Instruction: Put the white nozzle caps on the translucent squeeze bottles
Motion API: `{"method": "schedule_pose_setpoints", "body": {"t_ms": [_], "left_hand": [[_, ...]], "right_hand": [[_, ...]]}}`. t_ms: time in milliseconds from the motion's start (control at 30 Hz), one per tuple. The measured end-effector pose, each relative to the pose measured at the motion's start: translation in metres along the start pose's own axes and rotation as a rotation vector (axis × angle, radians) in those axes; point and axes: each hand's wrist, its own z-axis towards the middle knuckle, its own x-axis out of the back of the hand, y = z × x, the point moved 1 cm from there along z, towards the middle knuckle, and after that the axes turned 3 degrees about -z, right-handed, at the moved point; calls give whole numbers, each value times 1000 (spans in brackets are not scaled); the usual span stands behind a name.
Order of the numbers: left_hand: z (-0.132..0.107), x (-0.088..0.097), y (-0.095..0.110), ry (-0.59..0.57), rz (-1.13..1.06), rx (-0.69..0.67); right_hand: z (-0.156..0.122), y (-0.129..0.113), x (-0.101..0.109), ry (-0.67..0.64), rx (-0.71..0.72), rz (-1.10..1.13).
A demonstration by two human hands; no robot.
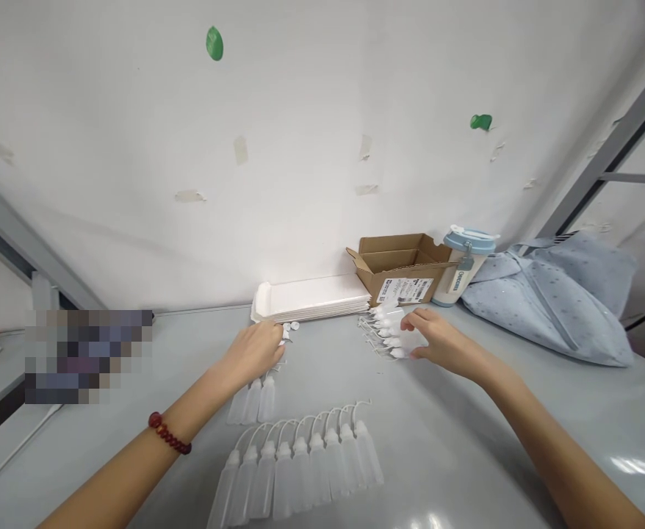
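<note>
The right hand's fingers curl narrowly around a clump of small clear bottles, thumb below and fingertips on top, so the hand grips their bodies. The clump lies on the table just off the right end of the tray stack. The left hand's fingers are bent down at loose white caps just in front of the tray stack; I cannot tell whether they pinch one. 3 bottles lie under that hand, nearer the person than the tray stack.

A hold across the bodies, not the thin nozzles, looks the safer one, I judge: the nozzles would flex and let the clump fan out. Squeezing lightly should keep the soft walls from buckling.

The clump lies flat, its long axis running roughly along the tray stack's front edge, with the nozzles pointing left towards it. A row of bottles, well in front of the tray stack, lies with nozzles pointing towards it. A box and a cup stand to the right of the tray stack.
</note>
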Motion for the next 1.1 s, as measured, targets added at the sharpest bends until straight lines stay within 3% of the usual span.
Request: {"method": "schedule_pose_setpoints", "body": {"t_ms": [300,433,567,700,800,900,1100], "left_hand": [[-21,12,-7,70,-208,38],[-46,13,-16,175,-553,125],[-65,5,-25,296,-962,280],[-69,3,-30,361,-1142,356],[-69,6,-30,388,-1184,361],[-70,9,-28,412,-1217,365],[-72,13,-24,392,-1285,367]], "right_hand": [[-1,-4,1,-25,-21,30],[-2,-14,0,37,10,60],[-3,-62,-6,57,212,228],[1,-132,-20,-200,524,247],[11,-168,-34,-261,675,118],[22,-181,-46,-282,758,66],[28,-177,-56,-326,752,74]]}}
